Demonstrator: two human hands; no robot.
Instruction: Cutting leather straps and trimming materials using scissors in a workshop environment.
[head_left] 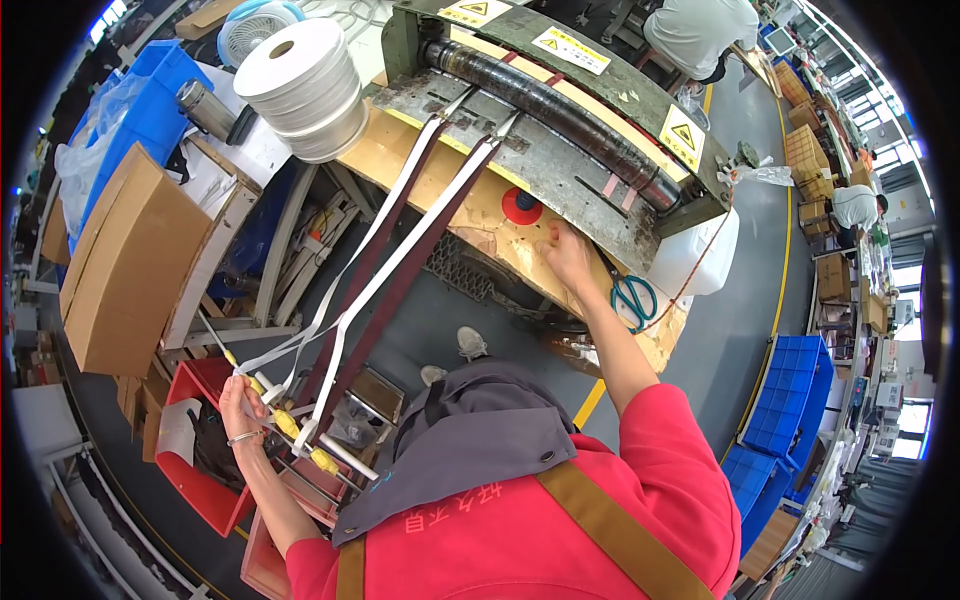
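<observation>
My left hand (241, 410) is at the lower left with its fingers curled closed, beside a white guide rod (352, 458) wrapped with yellow tape. What lies between those fingers is hidden. Over the rods run two white straps (420, 228) and two dark maroon straps (375, 310), rising taut into the roller press (550, 110). My right hand (566, 256) rests closed at the front of the brown worktop (590, 300), just below the metal plate; whether it grips anything does not show. Next to it sit a red disc with a dark knob (521, 206) and teal-handled scissors (633, 302).
A large white spool (303, 92) stands left of the press. Further left are a cardboard box (135, 265) and a blue bin (150, 95). Red crates (205, 440) lie under the rods. A white jug (700, 250) is at the right. Two other people work beyond.
</observation>
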